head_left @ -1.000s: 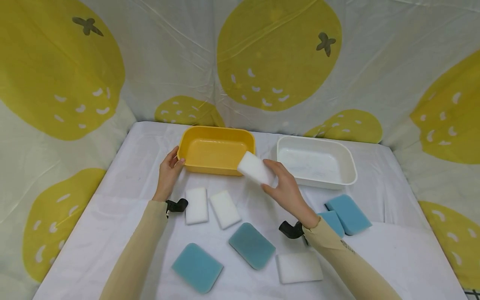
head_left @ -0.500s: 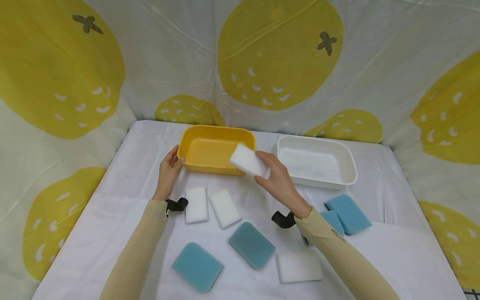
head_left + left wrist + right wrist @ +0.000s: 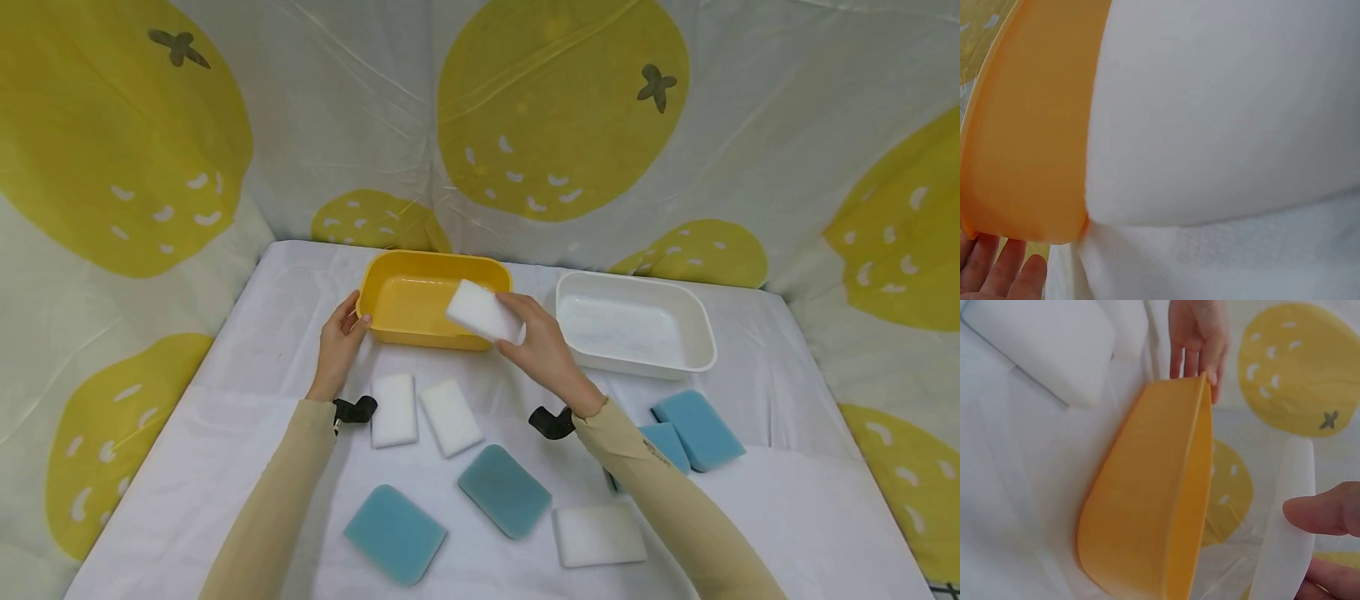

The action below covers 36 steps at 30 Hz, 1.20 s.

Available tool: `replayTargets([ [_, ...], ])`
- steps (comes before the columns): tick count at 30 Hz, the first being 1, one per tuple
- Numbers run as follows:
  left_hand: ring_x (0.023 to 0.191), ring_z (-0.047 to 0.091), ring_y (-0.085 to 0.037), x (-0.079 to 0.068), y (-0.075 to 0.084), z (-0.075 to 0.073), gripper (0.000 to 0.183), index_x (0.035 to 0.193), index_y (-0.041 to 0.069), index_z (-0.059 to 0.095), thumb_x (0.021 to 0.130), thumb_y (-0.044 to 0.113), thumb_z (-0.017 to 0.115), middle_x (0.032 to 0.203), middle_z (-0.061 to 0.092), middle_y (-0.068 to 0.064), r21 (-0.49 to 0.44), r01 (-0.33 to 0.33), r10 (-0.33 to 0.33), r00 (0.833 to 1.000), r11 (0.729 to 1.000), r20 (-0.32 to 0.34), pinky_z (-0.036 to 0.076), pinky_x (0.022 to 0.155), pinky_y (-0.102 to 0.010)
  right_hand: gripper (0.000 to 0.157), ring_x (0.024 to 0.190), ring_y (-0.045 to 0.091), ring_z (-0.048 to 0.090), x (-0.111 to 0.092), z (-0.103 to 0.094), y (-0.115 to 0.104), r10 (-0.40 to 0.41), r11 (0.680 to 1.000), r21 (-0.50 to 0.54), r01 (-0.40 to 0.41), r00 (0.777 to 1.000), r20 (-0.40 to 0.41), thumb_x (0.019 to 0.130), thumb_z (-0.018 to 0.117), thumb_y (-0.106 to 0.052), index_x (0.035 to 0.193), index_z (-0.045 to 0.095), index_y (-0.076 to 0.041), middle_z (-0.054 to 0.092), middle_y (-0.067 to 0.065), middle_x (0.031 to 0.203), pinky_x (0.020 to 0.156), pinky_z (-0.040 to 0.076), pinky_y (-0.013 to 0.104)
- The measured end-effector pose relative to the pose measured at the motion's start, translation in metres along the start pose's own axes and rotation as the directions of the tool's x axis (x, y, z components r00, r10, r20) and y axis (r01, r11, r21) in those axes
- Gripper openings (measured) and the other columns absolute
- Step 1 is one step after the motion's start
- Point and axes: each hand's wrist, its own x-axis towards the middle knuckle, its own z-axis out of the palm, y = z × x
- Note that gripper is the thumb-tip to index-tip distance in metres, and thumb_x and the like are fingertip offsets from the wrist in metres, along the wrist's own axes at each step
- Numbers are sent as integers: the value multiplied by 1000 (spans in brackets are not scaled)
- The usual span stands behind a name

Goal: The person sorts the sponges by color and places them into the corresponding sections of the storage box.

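My right hand (image 3: 543, 346) pinches a white sponge (image 3: 480, 310) between thumb and fingers, over the front right rim of a yellow plastic tub (image 3: 420, 340). The right wrist view shows that white sponge (image 3: 1285, 550) nearly edge-on, with the thumb on its face, beside the yellow tub (image 3: 1129, 494). At the tub's left end, my left hand (image 3: 340, 350) holds the rim, the thumb at the edge and the fingers along the outer wall. The left wrist view catches fingertips (image 3: 1007, 269) against the tub's end, and a white sponge (image 3: 1222, 112) fills much of the picture.
To the right stands a white tub (image 3: 637, 362). Two white sponges (image 3: 393, 410) lie in front of the yellow tub. Nearer are two blue sponges (image 3: 395, 533) and another white sponge (image 3: 598, 536). More blue sponges (image 3: 697, 429) lie at the right, partly behind the right sleeve.
My right hand has carried the white sponge left and slightly away from me, from the yellow tub's right corner to over its front right part. The left hand stays at the tub's end.
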Motion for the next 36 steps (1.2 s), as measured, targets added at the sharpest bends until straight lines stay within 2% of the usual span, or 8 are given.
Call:
replayTargets([
  [7, 136, 34, -29, 0, 0, 0, 54, 148, -2, 29, 98, 3, 50, 151, 31, -17, 15, 0, 0, 1000, 1000, -1, 35, 107, -33, 60, 123, 30, 47, 12, 4, 2, -54, 998, -24, 55, 998, 19, 78, 73, 0, 134, 52, 3, 51, 18, 133, 104, 38, 40],
  [23, 135, 32, -36, -1, 2, -1, 56, 149, -2, 27, 99, 5, 51, 151, 29, -20, 52, -27, 26, 1000, 998, 8, 36, 105, -33, 60, 124, 32, 46, 32, 17, 14, -95, 995, -17, 96, 994, 57, 76, 73, 2, 132, 52, 6, 52, 21, 133, 105, 36, 39],
  [29, 136, 33, -33, -1, 3, 0, 54, 148, -2, 29, 98, 3, 50, 151, 30, -19, 61, -8, 8, 1000, 998, 0, 34, 107, -37, 60, 124, 33, 46, 37, 21, 20, -104, 994, -17, 105, 992, 76, 76, 72, 1, 132, 52, 6, 52, 21, 133, 105, 36, 39],
  [36, 135, 35, -30, 9, -17, -3, 55, 149, 3, 31, 98, 6, 52, 151, 32, -15, 51, -14, 15, 1000, 999, -12, 34, 107, -35, 61, 125, 32, 46, 45, 27, 30, -82, 996, -24, 85, 990, 115, 77, 72, 0, 134, 51, 4, 51, 19, 134, 106, 36, 38],
])
